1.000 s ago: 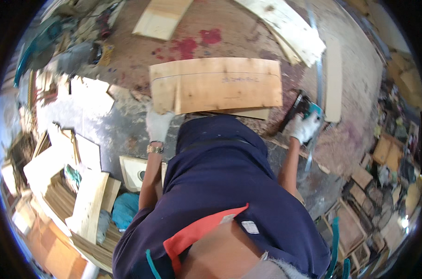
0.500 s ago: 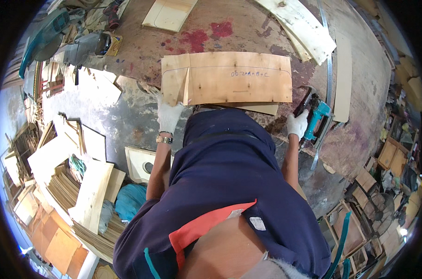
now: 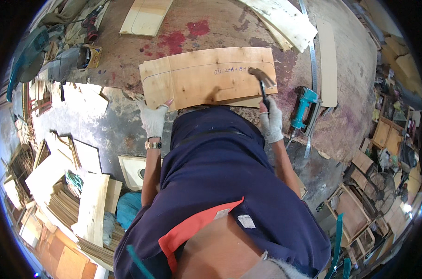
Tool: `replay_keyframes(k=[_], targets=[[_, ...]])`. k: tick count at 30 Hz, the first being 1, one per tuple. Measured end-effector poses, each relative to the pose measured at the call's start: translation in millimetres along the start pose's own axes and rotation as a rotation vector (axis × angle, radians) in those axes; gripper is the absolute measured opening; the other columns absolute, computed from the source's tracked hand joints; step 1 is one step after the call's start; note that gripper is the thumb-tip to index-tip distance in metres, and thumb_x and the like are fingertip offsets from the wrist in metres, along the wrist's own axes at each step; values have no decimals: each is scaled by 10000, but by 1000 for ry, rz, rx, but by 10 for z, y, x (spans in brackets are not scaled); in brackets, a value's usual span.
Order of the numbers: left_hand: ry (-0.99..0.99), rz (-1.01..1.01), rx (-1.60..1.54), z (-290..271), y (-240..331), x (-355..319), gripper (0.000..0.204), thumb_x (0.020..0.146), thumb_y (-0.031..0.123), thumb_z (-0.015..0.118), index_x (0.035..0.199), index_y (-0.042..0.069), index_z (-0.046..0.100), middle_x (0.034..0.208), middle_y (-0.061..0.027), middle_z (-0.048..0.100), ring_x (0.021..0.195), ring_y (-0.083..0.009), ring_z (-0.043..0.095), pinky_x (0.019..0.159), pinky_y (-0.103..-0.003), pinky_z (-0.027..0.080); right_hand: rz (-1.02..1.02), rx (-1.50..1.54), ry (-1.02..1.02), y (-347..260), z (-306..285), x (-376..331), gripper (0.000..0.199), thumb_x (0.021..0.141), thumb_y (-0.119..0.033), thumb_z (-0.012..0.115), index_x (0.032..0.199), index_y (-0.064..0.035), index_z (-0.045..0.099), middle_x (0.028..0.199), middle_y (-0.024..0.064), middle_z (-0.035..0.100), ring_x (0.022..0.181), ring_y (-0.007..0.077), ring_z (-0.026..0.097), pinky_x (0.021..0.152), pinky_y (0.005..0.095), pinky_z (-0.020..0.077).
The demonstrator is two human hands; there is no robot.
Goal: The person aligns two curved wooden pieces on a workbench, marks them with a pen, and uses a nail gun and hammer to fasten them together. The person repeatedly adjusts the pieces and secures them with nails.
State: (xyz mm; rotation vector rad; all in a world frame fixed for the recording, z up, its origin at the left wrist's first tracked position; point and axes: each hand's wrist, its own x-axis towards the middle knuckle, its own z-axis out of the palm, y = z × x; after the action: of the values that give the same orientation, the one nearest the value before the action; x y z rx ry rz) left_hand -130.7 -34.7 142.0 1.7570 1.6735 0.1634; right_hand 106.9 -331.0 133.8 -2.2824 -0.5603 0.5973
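Note:
A light plywood panel [image 3: 197, 81] with a pencilled curve and handwriting lies in front of me at the table's near edge. A seam runs across its left part. My left hand [image 3: 153, 118], in a white glove with bare fingertips, grips the panel's near left corner, thumb on top and the other fingers partly hidden. A hammer [image 3: 263, 88] is in my gloved right hand [image 3: 272, 123], closed round the dark handle; its head hangs over the panel's right end. Under the panel's near edge another wooden piece [image 3: 243, 102] shows. Right of that hand lies a teal nail gun [image 3: 305, 108].
Curved wooden pieces [image 3: 292, 23] and a long metal ruler [image 3: 313, 60] lie at the far right, beside a narrow board [image 3: 327, 65]. Another board [image 3: 145, 17] is at the far left. A teal power saw [image 3: 27, 58] stands left; stacked wood strips [image 3: 62, 204] lie lower left.
My right hand has lifted the hammer from beside the nail gun and brought it left over the panel. A raised sliver at the panel's left seam now lies flat; my left thumb presses there.

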Motion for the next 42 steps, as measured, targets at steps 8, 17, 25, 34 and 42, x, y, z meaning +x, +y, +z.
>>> replay_keyframes(k=[8, 17, 25, 34, 42], targets=[[71, 68, 68, -21, 96, -29, 860, 638, 419, 983, 1170, -70, 518, 1047, -224, 742, 970, -354, 717, 881, -457, 544, 20, -133, -18, 324, 182, -156, 344, 1066, -357, 522, 1180, -40, 591, 777, 218, 681, 707, 411, 702, 626, 478, 505], [52, 60, 81, -3, 49, 22, 917, 649, 432, 979, 1225, -102, 506, 1074, -254, 727, 988, -355, 713, 891, -434, 547, -10, -62, 156, 324, 314, -126, 295, 1071, -281, 502, 1222, -41, 584, 813, 257, 686, 762, 475, 682, 655, 505, 509], [66, 76, 15, 1, 29, 6, 881, 657, 373, 986, 1221, -100, 502, 1094, -249, 718, 986, -348, 698, 896, -429, 537, 70, -90, 102, 355, 311, -162, 284, 1048, -321, 535, 1147, -57, 569, 810, 294, 670, 788, 519, 665, 648, 554, 491], [37, 104, -29, -38, 94, 31, 884, 653, 364, 981, 1229, -93, 490, 1080, -268, 708, 991, -377, 692, 893, -450, 534, -162, -94, -241, -196, 253, 156, 329, 1037, -362, 562, 1154, -57, 597, 747, 247, 659, 749, 472, 677, 647, 522, 498], [17, 52, 18, -73, 150, 27, 848, 671, 350, 970, 1227, -81, 496, 1062, -278, 704, 995, -413, 685, 879, -464, 535, -366, -38, -352, -770, 499, 412, 307, 1023, -353, 582, 1124, -64, 565, 762, 275, 647, 747, 494, 654, 644, 554, 480]])
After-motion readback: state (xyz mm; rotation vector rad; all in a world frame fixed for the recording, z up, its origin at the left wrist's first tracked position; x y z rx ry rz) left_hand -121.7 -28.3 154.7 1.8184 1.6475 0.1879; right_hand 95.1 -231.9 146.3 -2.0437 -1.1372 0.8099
